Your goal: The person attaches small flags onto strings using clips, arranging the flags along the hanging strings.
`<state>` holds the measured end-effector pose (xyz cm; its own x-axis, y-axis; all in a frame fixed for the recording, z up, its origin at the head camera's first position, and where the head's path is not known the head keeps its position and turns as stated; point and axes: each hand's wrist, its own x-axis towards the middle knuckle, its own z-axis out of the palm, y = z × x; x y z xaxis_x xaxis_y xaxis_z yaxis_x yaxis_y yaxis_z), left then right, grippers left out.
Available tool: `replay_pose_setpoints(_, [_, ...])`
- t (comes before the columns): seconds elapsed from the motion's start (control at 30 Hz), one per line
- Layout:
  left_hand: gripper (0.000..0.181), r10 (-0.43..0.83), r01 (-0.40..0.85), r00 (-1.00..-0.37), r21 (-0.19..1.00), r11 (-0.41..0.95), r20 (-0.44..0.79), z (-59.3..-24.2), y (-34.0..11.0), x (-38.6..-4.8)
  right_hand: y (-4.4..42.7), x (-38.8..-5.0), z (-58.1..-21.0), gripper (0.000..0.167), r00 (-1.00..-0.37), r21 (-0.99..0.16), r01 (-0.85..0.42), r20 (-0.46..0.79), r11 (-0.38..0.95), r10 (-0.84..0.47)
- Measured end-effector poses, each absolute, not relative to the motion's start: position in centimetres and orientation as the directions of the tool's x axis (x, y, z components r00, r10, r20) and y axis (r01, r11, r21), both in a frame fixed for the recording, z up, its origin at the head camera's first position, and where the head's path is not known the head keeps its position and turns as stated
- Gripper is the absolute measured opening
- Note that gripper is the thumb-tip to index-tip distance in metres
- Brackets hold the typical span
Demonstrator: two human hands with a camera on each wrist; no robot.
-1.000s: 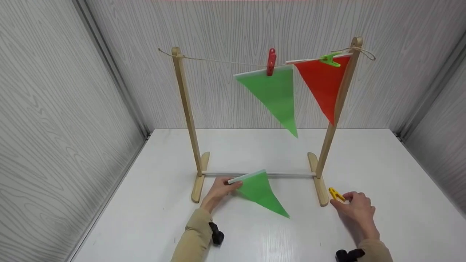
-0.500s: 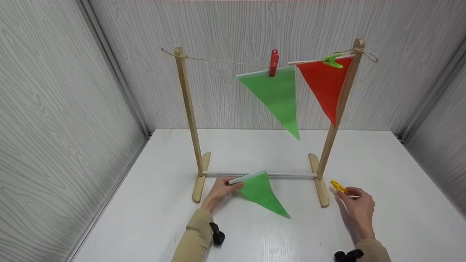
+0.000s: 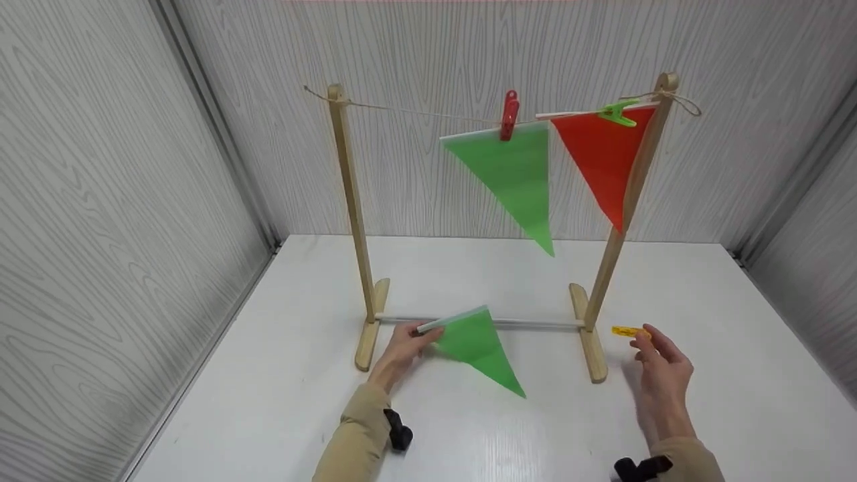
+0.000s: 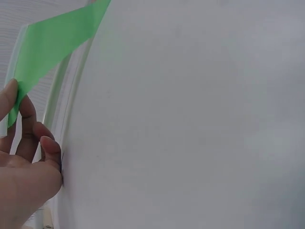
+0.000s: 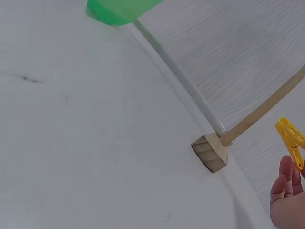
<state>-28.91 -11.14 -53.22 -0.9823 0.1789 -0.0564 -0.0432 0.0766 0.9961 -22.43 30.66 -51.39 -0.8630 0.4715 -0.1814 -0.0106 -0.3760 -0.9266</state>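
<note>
My left hand [image 3: 403, 349] pinches the left end of the white top edge of a green pennant [image 3: 477, 345], low over the table in front of the stand. In the left wrist view the thumb lies on the white edge of this pennant [image 4: 52, 40]. My right hand [image 3: 664, 371] holds a yellow clothespin [image 3: 628, 331] between thumb and fingers, just right of the stand's right foot. The right wrist view shows the clothespin [image 5: 289, 138] at the right edge, partly cut off.
A wooden stand [image 3: 355, 201] carries a string [image 3: 408, 112]. A red clothespin [image 3: 509, 115] holds a second green pennant [image 3: 515, 174] there; a light green clothespin [image 3: 617, 114] holds a red pennant [image 3: 599, 157]. A white rod [image 3: 535, 323] joins the feet above the white table [image 3: 268, 402].
My right hand has risen slightly away from me, and the yellow clothespin has turned to lie nearly level. The left hand with the pennant has barely moved.
</note>
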Motion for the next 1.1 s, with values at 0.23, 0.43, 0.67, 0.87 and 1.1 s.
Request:
replay_pose_setpoints(0.23, [0.013,0.126,-0.080,-0.990,0.992,-0.099,-0.068,-52.4,-11.6,-29.2,29.4,-22.8,-49.7,0.021,-0.930,-0.832,-0.097,-0.120,-0.546,0.348])
replay_pose_setpoints(0.43, [0.014,0.049,-0.010,-0.999,0.981,-0.192,-0.001,-50.1,-12.0,-29.7,27.9,-23.1,-49.4,0.020,-0.968,-0.842,-0.165,0.038,-0.514,0.249])
replay_pose_setpoints(0.67, [0.007,-0.035,0.096,-0.995,0.960,-0.261,0.091,-45.9,-13.0,-30.2,25.9,-23.5,-49.1,0.026,-0.961,-0.832,-0.244,0.137,-0.499,0.242])
replay_pose_setpoints(0.87, [0.012,-0.102,0.202,-0.979,0.930,-0.306,0.179,-42.4,-14.0,-30.6,24.5,-23.9,-47.7,0.030,-0.959,-0.874,-0.271,0.209,-0.404,0.190])
replay_pose_setpoints(1.1, [0.011,-0.088,0.273,-0.962,0.919,-0.285,0.258,-39.0,-15.2,-30.4,22.7,-24.5,-44.8,0.036,-0.949,-0.888,-0.316,0.297,-0.334,0.108])
